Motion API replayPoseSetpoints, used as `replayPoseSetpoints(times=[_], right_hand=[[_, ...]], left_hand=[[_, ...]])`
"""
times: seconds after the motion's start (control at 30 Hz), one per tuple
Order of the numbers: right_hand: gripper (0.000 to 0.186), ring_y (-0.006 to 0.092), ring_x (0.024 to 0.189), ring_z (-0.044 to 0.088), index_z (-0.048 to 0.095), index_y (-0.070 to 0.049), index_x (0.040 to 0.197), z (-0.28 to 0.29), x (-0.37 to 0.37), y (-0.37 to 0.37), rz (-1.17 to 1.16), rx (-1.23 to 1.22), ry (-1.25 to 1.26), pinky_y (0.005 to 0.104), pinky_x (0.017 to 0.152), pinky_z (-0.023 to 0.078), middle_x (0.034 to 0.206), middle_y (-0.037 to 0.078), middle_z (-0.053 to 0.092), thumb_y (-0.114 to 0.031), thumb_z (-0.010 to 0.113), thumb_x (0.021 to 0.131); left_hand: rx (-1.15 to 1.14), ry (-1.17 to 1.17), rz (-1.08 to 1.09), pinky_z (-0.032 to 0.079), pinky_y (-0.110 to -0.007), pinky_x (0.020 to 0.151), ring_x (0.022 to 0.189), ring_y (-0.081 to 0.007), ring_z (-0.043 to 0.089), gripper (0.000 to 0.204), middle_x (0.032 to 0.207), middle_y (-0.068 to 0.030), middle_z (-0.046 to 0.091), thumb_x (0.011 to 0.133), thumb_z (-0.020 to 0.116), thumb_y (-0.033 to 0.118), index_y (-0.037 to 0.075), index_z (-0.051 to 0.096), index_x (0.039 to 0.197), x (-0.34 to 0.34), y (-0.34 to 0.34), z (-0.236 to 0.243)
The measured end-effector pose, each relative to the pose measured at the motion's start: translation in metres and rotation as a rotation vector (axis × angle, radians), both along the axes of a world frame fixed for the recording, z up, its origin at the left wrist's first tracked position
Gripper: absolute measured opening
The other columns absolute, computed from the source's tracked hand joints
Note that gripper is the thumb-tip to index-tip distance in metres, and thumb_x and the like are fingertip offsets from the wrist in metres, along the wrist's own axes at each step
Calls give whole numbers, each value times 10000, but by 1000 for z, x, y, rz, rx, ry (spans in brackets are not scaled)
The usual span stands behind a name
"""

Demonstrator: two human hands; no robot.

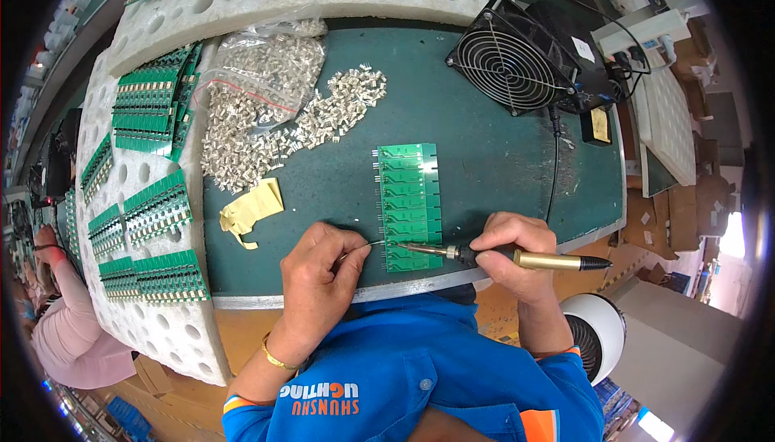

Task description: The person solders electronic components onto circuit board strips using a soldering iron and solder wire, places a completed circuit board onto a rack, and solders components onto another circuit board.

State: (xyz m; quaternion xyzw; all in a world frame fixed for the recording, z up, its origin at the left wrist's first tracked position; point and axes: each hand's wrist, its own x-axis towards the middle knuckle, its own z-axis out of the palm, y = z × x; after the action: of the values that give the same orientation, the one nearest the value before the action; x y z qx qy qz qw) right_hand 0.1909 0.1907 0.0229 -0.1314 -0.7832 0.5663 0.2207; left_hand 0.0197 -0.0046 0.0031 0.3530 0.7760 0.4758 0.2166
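A green circuit board panel (408, 200) lies flat near the table's front edge, with a row of pins along its left side. My right hand (517, 255) is closed around a soldering iron (563, 262) with a gold and black handle. The iron's tip reaches the lower part of the panel from the right. At the panel's left, my left hand (317, 271) pinches a thin solder wire (374, 243), whose end comes to the board close to the iron's tip. Whether tip and wire touch is too small to tell.
Small white connectors (250, 139) lie in a heap beside and under a clear plastic bag (278, 62). A crumpled yellow paper (253, 209) is nearby. White foam slabs (161, 325) carry several green boards (157, 204) at left. A black fan (513, 54) stands far right; its cable (555, 163) runs forward.
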Motion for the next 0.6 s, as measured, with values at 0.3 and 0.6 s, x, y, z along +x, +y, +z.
replayPoseSetpoints(times=[0.3, 0.6], right_hand=[[84, 132, 578, 591, 685, 3, 817, -4, -12, -1, -26, 7, -23, 267, 527, 439, 683, 74, 653, -60, 737, 800], [89, 127, 589, 596, 685, -2, 803, 0, -18, 0, -4, 38, -66, 269, 530, 443, 693, 65, 656, -74, 737, 811]], left_hand=[[38, 30, -27, 447, -274, 555, 623, -148, 571, 82, 738, -70, 588, 793, 735, -25, 19, 697, 850, 3, 1, -7], [56, 88, -54, 457, -292, 548, 607, -180, 582, 88, 743, -84, 598, 786, 734, -28, 14, 693, 852, 0, 2, -9]])
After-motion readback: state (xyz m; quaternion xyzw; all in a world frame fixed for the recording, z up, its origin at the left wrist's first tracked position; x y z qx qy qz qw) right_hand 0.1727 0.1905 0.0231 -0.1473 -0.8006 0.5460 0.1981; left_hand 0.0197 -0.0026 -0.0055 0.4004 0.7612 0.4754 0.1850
